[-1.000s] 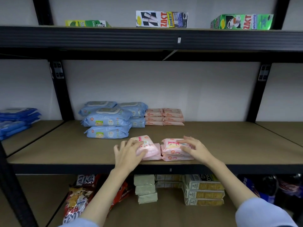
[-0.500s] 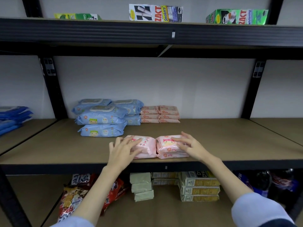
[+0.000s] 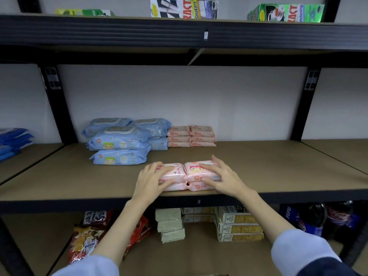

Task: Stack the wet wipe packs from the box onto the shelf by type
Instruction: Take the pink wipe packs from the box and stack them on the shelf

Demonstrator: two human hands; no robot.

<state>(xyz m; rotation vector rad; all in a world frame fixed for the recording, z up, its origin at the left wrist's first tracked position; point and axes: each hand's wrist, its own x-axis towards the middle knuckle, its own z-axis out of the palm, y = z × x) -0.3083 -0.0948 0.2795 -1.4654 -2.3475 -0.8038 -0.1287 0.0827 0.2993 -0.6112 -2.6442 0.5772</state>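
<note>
Pink packs (image 3: 186,177) now squared under both hands.

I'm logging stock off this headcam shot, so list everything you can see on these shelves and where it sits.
pink wipe packs: four, two stacks of two, middle shelf front edge
small pink packs: six, two stacks of three, middle shelf back
light blue wipe packs: at least four, middle shelf back left
dark blue packs: stack, far left bay
toothpaste boxes: three, top shelf
snack bags: several, red, bottom left
cartons: stacked, bottom centre
left hand: on left pink stack
right hand: on right pink stack
</note>
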